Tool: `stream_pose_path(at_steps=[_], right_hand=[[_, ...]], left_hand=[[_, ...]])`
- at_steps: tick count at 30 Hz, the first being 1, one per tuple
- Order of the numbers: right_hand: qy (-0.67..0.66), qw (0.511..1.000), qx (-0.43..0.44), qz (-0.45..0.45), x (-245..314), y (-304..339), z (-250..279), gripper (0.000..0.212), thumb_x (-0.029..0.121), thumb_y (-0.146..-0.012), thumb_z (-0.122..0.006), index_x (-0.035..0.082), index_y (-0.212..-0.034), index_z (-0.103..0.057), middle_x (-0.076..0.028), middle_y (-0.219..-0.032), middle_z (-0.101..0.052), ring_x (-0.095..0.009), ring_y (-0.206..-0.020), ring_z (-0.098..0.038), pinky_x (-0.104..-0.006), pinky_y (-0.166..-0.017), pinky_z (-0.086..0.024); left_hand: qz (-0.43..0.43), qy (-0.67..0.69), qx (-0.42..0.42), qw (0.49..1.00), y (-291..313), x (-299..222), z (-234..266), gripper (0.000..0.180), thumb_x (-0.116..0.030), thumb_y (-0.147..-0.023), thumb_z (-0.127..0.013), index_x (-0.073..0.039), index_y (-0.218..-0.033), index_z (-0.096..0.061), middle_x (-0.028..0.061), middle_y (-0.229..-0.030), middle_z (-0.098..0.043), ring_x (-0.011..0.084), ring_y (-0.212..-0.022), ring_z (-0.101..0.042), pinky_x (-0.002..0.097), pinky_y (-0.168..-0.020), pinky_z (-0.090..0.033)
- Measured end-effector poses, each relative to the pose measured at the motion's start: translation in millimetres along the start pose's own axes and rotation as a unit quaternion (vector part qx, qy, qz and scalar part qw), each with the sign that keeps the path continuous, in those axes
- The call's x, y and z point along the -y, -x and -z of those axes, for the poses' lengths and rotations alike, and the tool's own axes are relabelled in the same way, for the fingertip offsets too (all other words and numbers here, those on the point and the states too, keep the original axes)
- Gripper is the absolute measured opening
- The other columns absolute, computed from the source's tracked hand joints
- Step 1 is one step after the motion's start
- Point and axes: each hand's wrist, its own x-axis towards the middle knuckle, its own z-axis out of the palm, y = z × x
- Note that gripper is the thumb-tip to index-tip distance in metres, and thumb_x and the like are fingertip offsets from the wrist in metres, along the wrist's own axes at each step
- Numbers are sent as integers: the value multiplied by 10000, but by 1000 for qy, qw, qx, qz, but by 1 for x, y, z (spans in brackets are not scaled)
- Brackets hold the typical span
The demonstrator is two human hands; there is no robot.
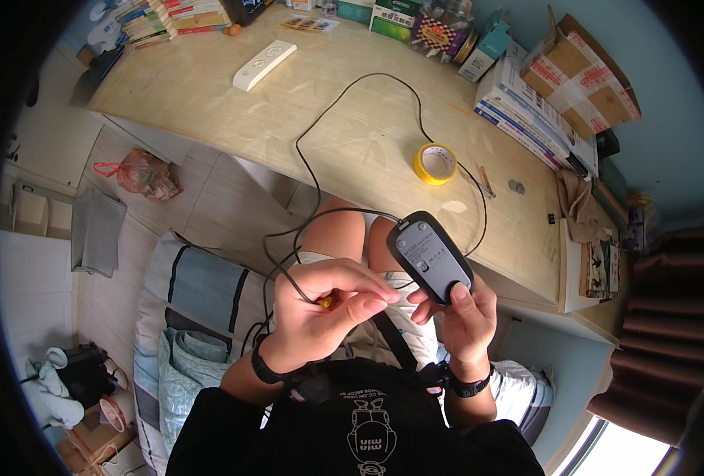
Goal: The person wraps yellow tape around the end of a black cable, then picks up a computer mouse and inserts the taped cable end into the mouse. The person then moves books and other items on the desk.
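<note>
A black wired computer mouse (427, 254) is turned with its grey labelled underside up. My right hand (471, 317) is closed on its lower end, thumb pressed on the underside. From the mouse's top end a black cable (344, 209) runs left and loops down behind my left hand (320, 305). That hand is closed, thumb and fingertips together just left of the mouse. A small yellow piece (326, 302) shows inside its palm; the fingers hide the rest of it. My hands are apart, above my lap.
On the wooden desk (209, 87) are a roll of yellow tape (435, 164), a white power strip (265, 65) and more black cable. Stacked books (526, 111) and a cardboard box (582, 75) stand at its right. A bed (185, 309) is on the left, a tied bag (147, 174) on the floor.
</note>
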Motion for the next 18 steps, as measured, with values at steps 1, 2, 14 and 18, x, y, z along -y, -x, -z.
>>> stream_pose_path(at_steps=[1, 2, 14, 18], right_hand=[[-1, 1000, 1, -2, 0, 0, 0, 508, 334, -988, -513, -145, -1158, -531, -226, -893, -684, -241, -673, -668, -320, -618, -545], [-3, 1000, 1, -3, 0, 0, 0, 506, 332, -988, -513, -144, -1159, -530, -226, -893, -684, -240, -674, -668, -320, -619, -544], [21, 1000, -18, 8, 2, 3, -2, 580, 394, -942, -577, -147, -1145, -523, -235, -863, -684, -245, -612, -660, -312, -565, -544], [206, 974, -22, 97, 2, 10, -8, 369, 98, -914, -630, -122, -1204, -569, -188, -920, -711, -217, -793, -709, -298, -678, -565]], left_hand=[[-35, 17, -3, 999, -2, 1, -5, 174, -106, -946, -615, 58, -946, -674, 172, -895, -717, 108, -658, -620, 230, -626, -491], [-17, 29, -9, 999, -2, 0, -7, 193, -120, -963, -591, 57, -978, -668, 175, -911, -720, 78, -616, -567, 213, -590, -454], [79, 102, 55, 990, 4, 12, 1, 258, -189, -946, -629, 28, -1085, -623, 109, -857, -701, 71, -631, -530, 205, -604, -418], [139, 133, -7, 981, -11, 36, -7, 638, -473, -847, -715, 1, -1226, -519, 114, -1022, -653, 92, -674, -505, 212, -602, -395]])
